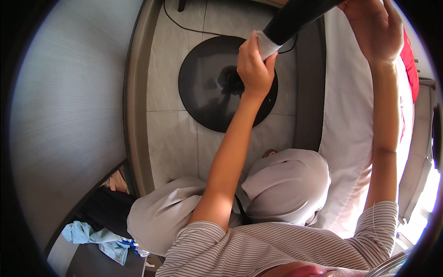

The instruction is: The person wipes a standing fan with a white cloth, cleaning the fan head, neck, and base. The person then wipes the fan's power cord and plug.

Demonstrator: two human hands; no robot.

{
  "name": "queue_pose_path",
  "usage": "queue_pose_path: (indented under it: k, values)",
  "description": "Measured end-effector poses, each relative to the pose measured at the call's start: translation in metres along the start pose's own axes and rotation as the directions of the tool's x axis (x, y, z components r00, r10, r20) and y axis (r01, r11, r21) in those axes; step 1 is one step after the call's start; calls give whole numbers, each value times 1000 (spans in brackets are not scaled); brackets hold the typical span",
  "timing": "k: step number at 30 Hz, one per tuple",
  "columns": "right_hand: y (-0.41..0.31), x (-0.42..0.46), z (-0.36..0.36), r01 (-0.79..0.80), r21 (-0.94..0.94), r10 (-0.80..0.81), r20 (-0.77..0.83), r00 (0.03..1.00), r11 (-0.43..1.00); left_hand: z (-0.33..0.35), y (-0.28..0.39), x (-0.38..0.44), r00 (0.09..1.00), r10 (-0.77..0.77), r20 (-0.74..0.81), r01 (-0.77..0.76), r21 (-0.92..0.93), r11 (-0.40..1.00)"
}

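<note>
A black pole (297, 19) slants across the top, and its upper end runs out of view. My left hand (256, 65) presses a pale, whitish cloth or tissue (268, 45) around the pole's lower visible part. Higher up at the right, my right hand (375, 31) is at the pole, fingertips cut off by the frame's top; whether it grips the pole cannot be told. Beneath my left hand, a round glossy black base (207, 104) lies on the tiled floor. The pole's joint with the base is hidden.
A thin black cable (187, 29) runs over the floor tiles (173, 138) to the base. A bed with a pale sheet (346, 104) stands at the right, with red fabric (410, 65) on it. A large grey panel (76, 104) and folded clothes (107, 211) are at the left.
</note>
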State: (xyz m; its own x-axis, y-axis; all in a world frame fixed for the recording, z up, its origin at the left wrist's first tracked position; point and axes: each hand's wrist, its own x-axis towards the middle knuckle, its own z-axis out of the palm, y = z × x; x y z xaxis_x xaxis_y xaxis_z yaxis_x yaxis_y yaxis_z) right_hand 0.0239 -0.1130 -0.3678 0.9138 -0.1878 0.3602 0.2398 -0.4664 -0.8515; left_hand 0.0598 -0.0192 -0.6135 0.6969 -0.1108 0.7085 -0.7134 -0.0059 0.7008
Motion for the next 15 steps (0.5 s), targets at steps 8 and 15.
queue_pose_path:
  k: [8, 15]
  values:
    - [-4, -2, -2, 9, 112, -20, 99, 995, 994, -5, -41, -71, 979, -161, 123, 155, 63, 986]
    - [0, -2, -2, 24, 99, -35, 108, 994, 995, -26, -66, -115, 840, -487, 240, 475, 112, 873]
